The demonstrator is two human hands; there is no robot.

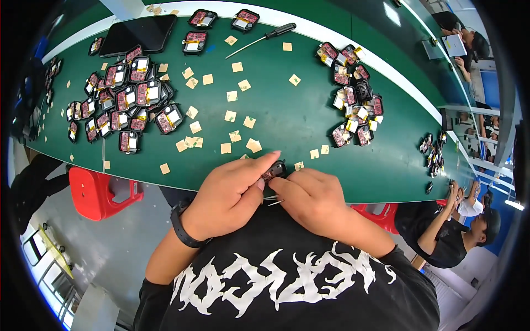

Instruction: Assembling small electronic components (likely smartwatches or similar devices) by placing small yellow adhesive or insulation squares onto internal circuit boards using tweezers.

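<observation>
Black shirt with white print [287, 281] nearest the camera, filling the bottom. 2 bare hands over the front edge of the green surface [287, 118], about mid-length. 1 small black-cased device [273, 170] with a reddish board sits between them, just inside that edge, partly covered by the hands. Left hand [232, 187]: fingers closed on the device from its left, index stretched out past it, thumb tucked in. Right hand [312, 196]: fingers curled in, tips pinching the device from its right. 1 thin metal tool [274, 202] juts out beneath the right hand toward the left; can't tell how it's gripped. 1 dark watch [186, 225] on left wrist.

Toward the surface's left end: 1 heap of devices [126, 98], 20-plus, overlapping so no exact count. Toward the right: 1 smaller cluster of devices [342, 96], roughly a dozen, several showing white and yellow parts. By the far edge: 3 separate devices [195, 42], 1 screwdriver [274, 33] with tip angled toward front left, 1 flat black slab [138, 36] behind the heap. Tan squares [232, 96], around 30, scattered mainly between heap and cluster; a few overlap.

2 red stools [88, 193] off the front edge, one per side.
</observation>
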